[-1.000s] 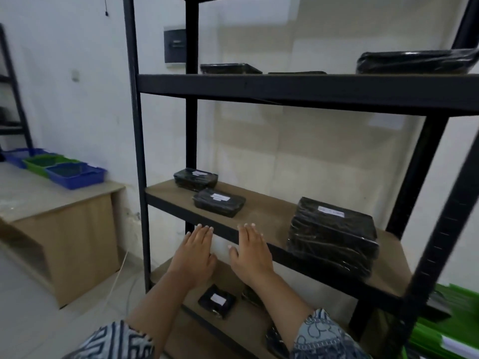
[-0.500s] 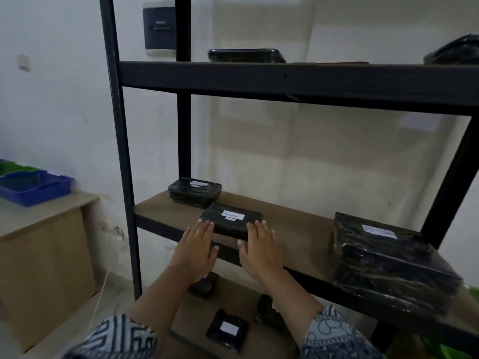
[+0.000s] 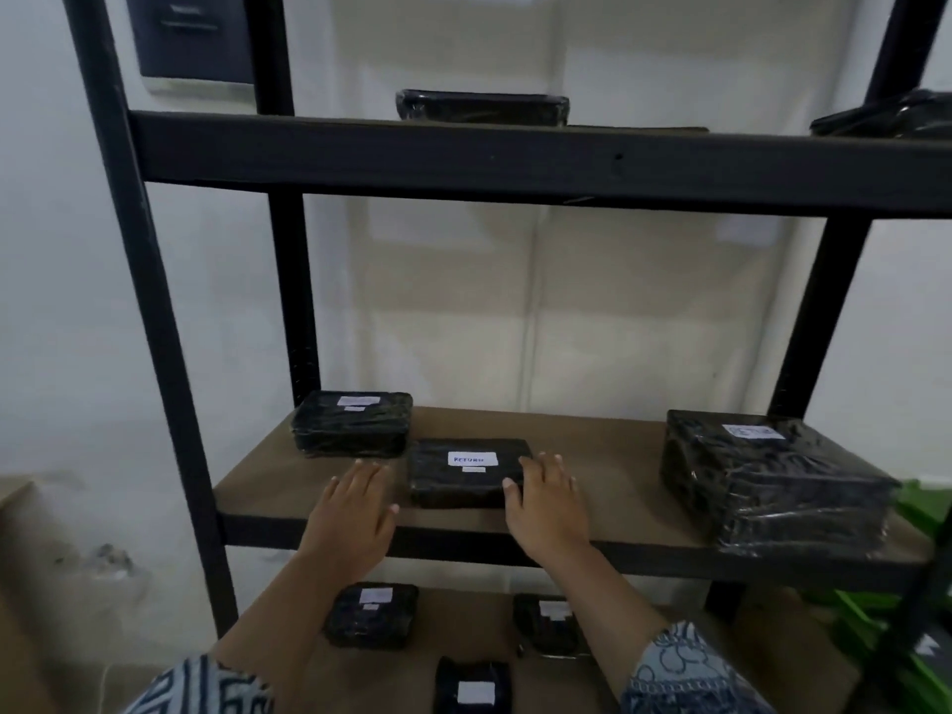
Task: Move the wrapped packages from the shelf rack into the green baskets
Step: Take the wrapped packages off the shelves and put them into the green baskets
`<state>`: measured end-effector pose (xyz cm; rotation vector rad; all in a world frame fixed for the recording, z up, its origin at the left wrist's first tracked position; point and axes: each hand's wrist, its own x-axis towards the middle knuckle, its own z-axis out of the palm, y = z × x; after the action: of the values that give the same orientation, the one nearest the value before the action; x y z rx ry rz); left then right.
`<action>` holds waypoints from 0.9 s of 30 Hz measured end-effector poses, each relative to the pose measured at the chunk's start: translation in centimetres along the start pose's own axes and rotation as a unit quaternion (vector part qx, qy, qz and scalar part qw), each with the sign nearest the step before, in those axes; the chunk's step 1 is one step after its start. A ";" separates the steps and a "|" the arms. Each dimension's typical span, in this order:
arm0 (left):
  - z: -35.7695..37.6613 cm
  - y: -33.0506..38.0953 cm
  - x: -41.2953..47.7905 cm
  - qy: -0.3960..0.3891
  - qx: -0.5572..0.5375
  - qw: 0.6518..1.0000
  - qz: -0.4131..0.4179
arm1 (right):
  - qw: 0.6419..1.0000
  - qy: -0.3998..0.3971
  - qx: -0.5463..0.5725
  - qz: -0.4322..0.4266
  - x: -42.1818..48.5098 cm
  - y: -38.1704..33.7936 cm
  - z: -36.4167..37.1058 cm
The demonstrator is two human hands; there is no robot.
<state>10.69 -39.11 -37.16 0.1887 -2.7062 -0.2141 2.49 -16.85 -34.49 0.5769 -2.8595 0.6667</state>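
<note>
A small black-wrapped package with a white "RETURN" label lies near the front of the middle shelf. My left hand hovers flat just left of it, fingers apart, not touching. My right hand is at the package's right end, thumb against its front corner, fingers spread along its side. Another small wrapped package sits behind to the left. A large wrapped package rests at the shelf's right end. Green baskets show past the rack's right side.
The black metal rack has a top shelf with wrapped packages on it, and a lower shelf holding several small wrapped packages. A black upright stands at the left. A wooden surface is at far left.
The view has moved closer to the rack and turned right. Both hands have spread apart and reached over the shelf edge to either side of the labelled package; the right hand now touches it.
</note>
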 end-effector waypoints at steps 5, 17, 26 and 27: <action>0.7 -0.9 1.3 -0.011 -0.018 0.999 0.032 | 0.999 0.011 -0.021 0.048 0.5 -0.2 0.0; 3.5 -2.9 4.2 -0.018 -0.051 0.998 0.043 | 0.978 -0.029 0.115 0.170 4.6 -0.4 1.3; 3.6 -3.2 4.4 -0.010 -0.043 0.998 0.043 | 0.958 0.066 0.201 0.195 3.8 -0.7 2.2; 3.6 -3.2 4.3 -0.012 -0.040 0.998 0.042 | 0.955 0.078 0.212 0.191 3.6 -0.6 2.3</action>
<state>5.57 -42.50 -39.27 0.0497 -2.7170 -0.3015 -0.73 -19.58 -35.52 0.0007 -2.7025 1.3392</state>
